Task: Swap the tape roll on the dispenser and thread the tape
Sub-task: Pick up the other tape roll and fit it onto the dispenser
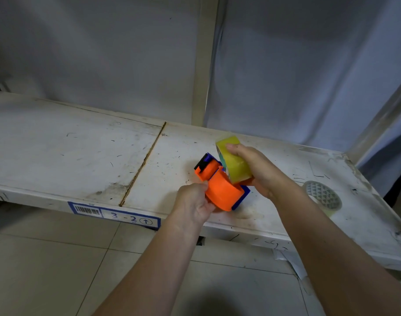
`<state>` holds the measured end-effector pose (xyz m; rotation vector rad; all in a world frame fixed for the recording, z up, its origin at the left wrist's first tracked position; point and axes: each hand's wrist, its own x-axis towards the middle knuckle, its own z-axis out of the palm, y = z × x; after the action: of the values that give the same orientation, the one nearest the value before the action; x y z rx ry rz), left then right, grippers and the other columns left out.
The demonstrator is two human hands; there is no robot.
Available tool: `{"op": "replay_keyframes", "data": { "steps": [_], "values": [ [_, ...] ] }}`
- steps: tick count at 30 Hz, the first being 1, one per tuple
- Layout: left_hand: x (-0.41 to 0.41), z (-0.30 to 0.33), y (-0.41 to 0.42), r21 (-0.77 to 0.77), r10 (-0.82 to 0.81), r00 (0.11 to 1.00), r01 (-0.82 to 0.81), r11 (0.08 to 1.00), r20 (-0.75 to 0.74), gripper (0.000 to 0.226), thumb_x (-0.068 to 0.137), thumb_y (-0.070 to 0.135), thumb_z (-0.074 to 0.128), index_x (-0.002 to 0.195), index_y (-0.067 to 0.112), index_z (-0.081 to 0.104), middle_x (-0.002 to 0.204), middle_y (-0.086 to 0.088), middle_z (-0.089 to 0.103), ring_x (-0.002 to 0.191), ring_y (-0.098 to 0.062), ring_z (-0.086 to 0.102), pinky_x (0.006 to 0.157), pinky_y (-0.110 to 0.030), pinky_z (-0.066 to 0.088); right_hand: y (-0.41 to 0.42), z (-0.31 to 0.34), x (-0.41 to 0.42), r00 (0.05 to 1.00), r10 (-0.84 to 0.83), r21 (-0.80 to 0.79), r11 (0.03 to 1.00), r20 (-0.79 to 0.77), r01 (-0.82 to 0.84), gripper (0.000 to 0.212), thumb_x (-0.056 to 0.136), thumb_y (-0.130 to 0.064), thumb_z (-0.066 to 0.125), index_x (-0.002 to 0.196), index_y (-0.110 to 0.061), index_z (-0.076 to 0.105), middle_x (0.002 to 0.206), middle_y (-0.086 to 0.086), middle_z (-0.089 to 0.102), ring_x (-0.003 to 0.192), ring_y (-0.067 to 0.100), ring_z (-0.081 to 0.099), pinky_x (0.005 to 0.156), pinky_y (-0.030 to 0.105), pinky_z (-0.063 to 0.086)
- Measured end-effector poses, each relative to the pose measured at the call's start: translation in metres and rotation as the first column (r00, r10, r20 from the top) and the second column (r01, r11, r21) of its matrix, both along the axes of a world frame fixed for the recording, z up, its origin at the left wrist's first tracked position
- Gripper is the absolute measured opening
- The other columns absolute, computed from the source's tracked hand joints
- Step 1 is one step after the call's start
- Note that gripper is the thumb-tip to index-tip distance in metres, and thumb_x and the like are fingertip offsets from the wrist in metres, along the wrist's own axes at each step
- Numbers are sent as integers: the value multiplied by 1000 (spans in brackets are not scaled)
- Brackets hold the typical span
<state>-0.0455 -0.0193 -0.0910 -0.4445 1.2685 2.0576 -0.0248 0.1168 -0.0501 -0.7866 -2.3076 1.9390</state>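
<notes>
The left hand (193,202) covered the near end of the orange dispenser (220,185), and the yellowish tape roll (233,161) hid its right side. The right hand (261,171) masked the roll's far face. The shelf (81,151) ran off both side edges.

Both bare forearms reach forward from the bottom of the view and come close together above the shelf edge. The left hand (193,201) is turned with its back toward the camera; its fingers are curled closed around the near end of the orange dispenser (220,185), and the wrist is nearly straight with the forearm. The right hand (256,167) is a little farther forward and higher. Its grip is closed on the yellowish tape roll (233,159), with the thumb pressed on the outer face of the roll and the other fingers hidden behind it. The right wrist bends slightly inward, toward the left hand
</notes>
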Motion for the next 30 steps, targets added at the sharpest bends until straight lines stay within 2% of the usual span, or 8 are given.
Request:
{"op": "replay_keyframes", "data": {
  "steps": [4, 10, 14, 18, 20, 23, 27, 30],
  "values": [
    [-5, 3, -4, -56, -10, 995, 4, 998, -104, 32, 96, 10, 36, 122, 6, 54, 115, -19, 65, 95, -36, 62, 82, -58, 50, 7, 0, 8, 998, -5, 44, 999, -69, 8, 68, 64, -58, 68, 120, -24, 52, 122, 5, 59, 107, 26, 60, 91, 48, 53],
    [-5, 12, -8, -108, -21, 969, -6, 994, -248, 34, 96, 17, 39, 125, 9, 55, 116, -17, 66, 101, -36, 62, 77, -51, 53, 2, -1, 20, 982, 146, 250, 962, -119, -113, 81, 60, -55, 67, 133, -25, 45, 129, 1, 49, 114, 20, 52, 80, 31, 46],
    [-6, 15, -10, -59, 68, 964, -86, 995, -258, 34, 97, 14, 41, 127, 5, 52, 117, -18, 64, 95, -30, 63, 70, -45, 54, -6, -7, 23, 980, 143, 280, 955, -136, -100, 82, 62, -56, 65, 135, -27, 42, 136, 3, 41, 120, 20, 46, 84, 31, 41],
    [-3, 18, -9, -5, 114, 950, -121, 993, -289, 30, 96, 10, 42, 121, 3, 56, 109, -19, 67, 97, -31, 66, 86, -48, 54, -20, -12, 27, 973, 120, 355, 934, -196, -44, 76, 68, -51, 69, 134, -28, 39, 128, 1, 37, 117, 17, 45, 81, 24, 43],
    [1, 21, -7, 35, 119, 942, -114, 993, -313, 24, 94, 6, 45, 111, 2, 62, 95, -16, 70, 84, -27, 69, 75, -38, 59, -32, -19, 29, 972, 148, 423, 904, -180, -60, 78, 71, -48, 72, 136, -29, 34, 125, -1, 33, 113, 14, 44, 81, 27, 49],
    [6, 23, -5, 119, 135, 943, -102, 988, -305, 29, 96, 16, 42, 111, 1, 63, 86, -13, 70, 70, -20, 69, 57, -28, 58, -43, -28, 30, 980, 100, 382, 924, -173, -27, 87, 62, -58, 68, 136, -30, 31, 123, -3, 32, 112, 15, 46, 90, 44, 53],
    [5, 22, -10, 178, 22, 961, 28, 984, -274, 68, 91, 60, 27, 118, 6, 59, 112, -18, 69, 102, -31, 67, 89, -44, 53, -47, -37, 29, 981, 31, 419, 906, -192, 54, 87, 65, -56, 73, 135, -26, 31, 123, -1, 35, 108, 15, 48, 89, 35, 50],
    [7, 22, -11, 76, -126, 919, 166, 983, -373, 63, 80, 60, 52, 117, 10, 64, 112, -17, 70, 100, -28, 67, 92, -43, 52, -52, -44, 29, 988, -22, 496, 863, -156, 98, 91, 61, -63, 70, 133, -24, 31, 120, 1, 38, 103, 17, 50, 83, 34, 50]
  ]
}}
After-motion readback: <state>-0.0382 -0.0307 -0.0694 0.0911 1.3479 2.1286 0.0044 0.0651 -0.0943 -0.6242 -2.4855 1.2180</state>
